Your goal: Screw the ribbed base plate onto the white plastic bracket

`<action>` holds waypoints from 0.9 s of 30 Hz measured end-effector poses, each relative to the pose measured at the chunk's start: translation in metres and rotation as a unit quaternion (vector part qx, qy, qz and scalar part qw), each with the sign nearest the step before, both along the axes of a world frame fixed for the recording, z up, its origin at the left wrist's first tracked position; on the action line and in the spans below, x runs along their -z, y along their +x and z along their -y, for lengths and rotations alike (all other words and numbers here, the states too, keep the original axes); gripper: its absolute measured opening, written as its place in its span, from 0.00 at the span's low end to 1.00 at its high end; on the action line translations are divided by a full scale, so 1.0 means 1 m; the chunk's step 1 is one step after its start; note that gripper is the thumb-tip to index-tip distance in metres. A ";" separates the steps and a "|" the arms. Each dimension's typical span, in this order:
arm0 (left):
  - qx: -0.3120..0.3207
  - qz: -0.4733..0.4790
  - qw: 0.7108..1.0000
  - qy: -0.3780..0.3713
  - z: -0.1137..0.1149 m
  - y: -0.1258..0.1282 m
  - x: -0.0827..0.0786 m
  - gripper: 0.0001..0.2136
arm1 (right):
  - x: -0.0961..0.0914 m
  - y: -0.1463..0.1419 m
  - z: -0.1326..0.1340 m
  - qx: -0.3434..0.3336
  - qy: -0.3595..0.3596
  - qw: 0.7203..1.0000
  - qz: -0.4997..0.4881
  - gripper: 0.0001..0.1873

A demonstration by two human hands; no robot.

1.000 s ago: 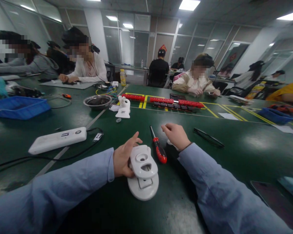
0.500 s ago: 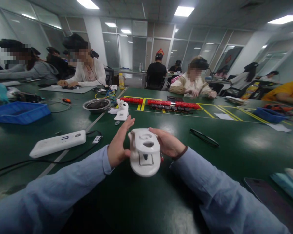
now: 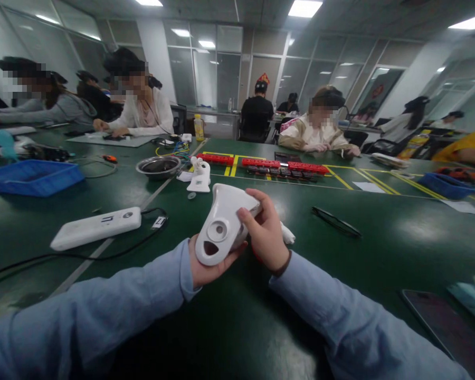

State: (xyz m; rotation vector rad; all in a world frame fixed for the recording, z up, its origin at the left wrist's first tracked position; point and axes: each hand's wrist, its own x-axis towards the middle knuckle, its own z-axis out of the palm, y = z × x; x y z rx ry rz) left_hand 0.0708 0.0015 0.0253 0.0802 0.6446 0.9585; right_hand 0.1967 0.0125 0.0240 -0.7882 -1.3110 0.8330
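Note:
A glossy white plastic housing (image 3: 225, 216), with a round recess and an oval hole, is held tilted above the table in front of me. My left hand (image 3: 211, 269) cups it from below, with the fingers wrapped under its lower part. Thumb on the near face, my right hand (image 3: 269, 232) grips its right upper edge. Behind my right wrist a small white part (image 3: 288, 233) shows, partly hidden. Beyond the housing a white bracket-like part (image 3: 200, 177) stands on the table, with a small clear disc (image 3: 191, 196) beside it.
A white power strip (image 3: 97, 228) with a black cable lies left. Farther off are a metal bowl (image 3: 158, 168), a blue tray (image 3: 34, 179) and red plastic strips (image 3: 285, 167). At right lie black tweezers-like tools (image 3: 335, 221) and a phone (image 3: 439, 322). Several people sit around.
The housing has turned and tilted, its recessed end now toward the lower left. My left hand has moved from beside it to under it, and my right hand's thumb has come onto its face.

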 end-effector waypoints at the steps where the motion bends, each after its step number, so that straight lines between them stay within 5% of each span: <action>1: -0.009 -0.006 1.000 -0.011 0.000 0.000 0.002 0.16 | 0.004 -0.002 0.000 0.005 0.003 1.000 0.006 0.19; 7: -0.015 -0.039 0.999 -0.015 0.008 0.001 0.005 0.15 | 0.009 -0.002 -0.005 0.003 -0.030 0.999 -0.018 0.19; 12: 0.064 -0.129 0.989 -0.041 0.004 0.000 0.011 0.11 | -0.021 0.017 -0.008 0.005 -0.077 0.990 -0.120 0.19; 16: 0.018 -0.173 0.985 -0.009 -0.015 -0.013 0.024 0.09 | -0.040 0.031 -0.001 -0.049 -0.174 0.975 -0.131 0.16; 21: -0.035 -0.213 0.973 0.078 -0.030 -0.037 0.028 0.09 | -0.016 0.016 0.014 -0.193 -0.337 0.921 -0.027 0.18; 27: -0.018 -0.275 0.938 0.210 -0.027 -0.050 0.028 0.08 | 0.008 -0.002 0.018 -0.202 -0.302 0.917 0.164 0.14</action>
